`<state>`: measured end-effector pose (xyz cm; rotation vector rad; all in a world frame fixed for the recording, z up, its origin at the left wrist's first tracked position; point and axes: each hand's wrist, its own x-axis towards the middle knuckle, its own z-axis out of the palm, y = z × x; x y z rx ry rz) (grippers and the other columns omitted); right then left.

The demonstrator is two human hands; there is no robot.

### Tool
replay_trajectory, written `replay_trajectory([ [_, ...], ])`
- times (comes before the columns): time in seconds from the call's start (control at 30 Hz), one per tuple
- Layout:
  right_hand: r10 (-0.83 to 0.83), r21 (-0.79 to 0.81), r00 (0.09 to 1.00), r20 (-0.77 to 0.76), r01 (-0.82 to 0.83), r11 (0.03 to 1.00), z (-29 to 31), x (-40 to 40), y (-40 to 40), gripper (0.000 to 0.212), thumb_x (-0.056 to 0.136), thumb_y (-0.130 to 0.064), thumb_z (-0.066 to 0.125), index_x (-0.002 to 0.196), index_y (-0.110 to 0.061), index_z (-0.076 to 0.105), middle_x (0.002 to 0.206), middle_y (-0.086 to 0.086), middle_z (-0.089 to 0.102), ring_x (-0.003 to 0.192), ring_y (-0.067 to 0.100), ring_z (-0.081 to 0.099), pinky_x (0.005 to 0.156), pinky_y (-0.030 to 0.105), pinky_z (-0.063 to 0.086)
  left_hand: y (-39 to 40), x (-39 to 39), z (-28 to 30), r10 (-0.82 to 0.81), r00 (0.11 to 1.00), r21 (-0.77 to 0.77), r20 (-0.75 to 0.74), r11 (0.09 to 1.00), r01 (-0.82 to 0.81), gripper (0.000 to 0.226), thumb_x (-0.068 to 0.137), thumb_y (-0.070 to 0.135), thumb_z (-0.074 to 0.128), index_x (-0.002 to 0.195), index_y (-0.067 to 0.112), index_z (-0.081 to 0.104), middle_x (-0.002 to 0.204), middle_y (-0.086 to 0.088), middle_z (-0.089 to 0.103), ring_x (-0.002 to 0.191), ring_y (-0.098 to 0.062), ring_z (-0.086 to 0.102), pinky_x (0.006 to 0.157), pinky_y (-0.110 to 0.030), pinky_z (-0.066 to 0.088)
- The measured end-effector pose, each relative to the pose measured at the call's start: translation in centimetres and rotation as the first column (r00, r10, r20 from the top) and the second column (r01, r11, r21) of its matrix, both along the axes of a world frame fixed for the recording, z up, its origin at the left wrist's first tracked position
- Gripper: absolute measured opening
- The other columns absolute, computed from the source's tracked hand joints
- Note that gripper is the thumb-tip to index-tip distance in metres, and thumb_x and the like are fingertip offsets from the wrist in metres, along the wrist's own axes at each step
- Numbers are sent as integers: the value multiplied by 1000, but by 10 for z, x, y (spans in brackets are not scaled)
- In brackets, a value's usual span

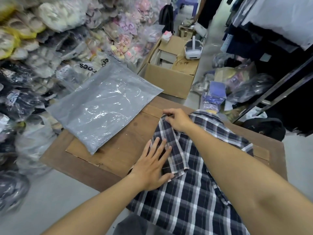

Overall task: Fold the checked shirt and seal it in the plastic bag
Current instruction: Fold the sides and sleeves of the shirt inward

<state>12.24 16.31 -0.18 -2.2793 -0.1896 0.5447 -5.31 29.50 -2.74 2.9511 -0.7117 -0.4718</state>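
Pressing flat with its fingers spread, the left hand [153, 164] is laid palm-down on the left edge of the checked shirt [191, 189]; nothing is gripped by it, and its thumb is set against the hem of a folded-in sleeve. Beyond it, the right hand [176, 118] is closed in a pinch on the far left corner of the shirt, near the shoulder, with the cloth caught between thumb and curled fingers. The right forearm is stretched across the shirt from the lower right, so that part of the garment is hidden under it.

The shirt is spread on the wooden bench [118, 156], under and between both hands, with its lower part hanging over the near edge of the bench. Its left side is folded inward, and the sleeve is seen lying over the body just right of the left hand.

To the left of the hands, well apart from the shirt, the grey plastic bag [101, 107] is laid flat and untouched, its far half reaching past the bench edge. Behind the bench an open cardboard box [169, 78] is seen, with a white headset [193, 48] resting on it. Bagged goods are heaped along the left wall [42, 48].
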Motion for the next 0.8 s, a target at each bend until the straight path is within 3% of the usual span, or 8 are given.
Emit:
replay_trajectory([
  [0.1,124,-95,991,47,-119,988,-7,-7,-1,51,94,-13,67,143,-16,53,142,5,45,127,25,49,112,41,39,0,1,-4,14,1000,4,-9,1000,-14,89,92,75,11,155,17,-14,161,-14,-26,145,-31,-33,120,-55,-10],
  [0.23,26,-211,982,189,15,977,8,-19,4,34,93,-40,65,120,-22,53,116,2,56,102,26,58,83,43,51,15,5,15,87,995,-327,-52,940,-99,76,96,59,35,156,18,12,166,-7,3,152,-22,-7,122,-39,-3],
  [0.3,12,-316,996,88,17,949,19,-19,3,46,88,-55,63,113,-19,48,105,2,61,93,27,61,71,41,51,37,6,26,93,996,-387,-13,918,-91,68,90,44,47,148,15,29,154,-7,28,143,-20,20,117,-32,16],
  [0.4,62,-418,975,-212,-148,896,33,-16,-2,73,73,-74,68,98,-7,54,88,8,72,74,24,69,67,40,60,71,6,36,6,999,-277,42,961,6,58,76,43,54,124,12,45,121,-4,44,106,-19,42,94,-31,41],
  [0.47,115,-425,888,-446,-323,846,41,-15,-7,67,69,-66,79,87,-5,56,82,13,74,68,23,73,74,38,63,81,7,40,-33,999,-181,35,983,39,47,72,45,55,106,15,47,102,1,44,87,-18,41,77,-33,43],
  [0.57,166,-375,741,-651,-504,778,46,-18,-16,43,77,-32,87,94,-1,63,100,16,76,88,26,76,85,39,62,83,8,40,-51,999,-142,16,988,53,33,73,43,57,90,20,41,87,5,41,72,-16,40,64,-33,42],
  [0.67,167,-316,729,-663,-475,821,44,-24,-23,31,83,-6,81,102,0,58,98,17,77,89,27,76,80,38,63,81,7,38,-15,1000,-167,-22,986,11,22,75,34,58,81,22,41,81,7,42,67,-15,41,57,-33,41],
  [0.8,157,-258,724,-671,-427,867,43,-30,-36,53,86,6,73,127,-10,44,98,15,73,86,28,73,81,42,63,83,2,34,41,998,-191,-48,980,-49,11,78,27,56,80,22,47,82,8,49,65,-16,46,55,-32,42],
])
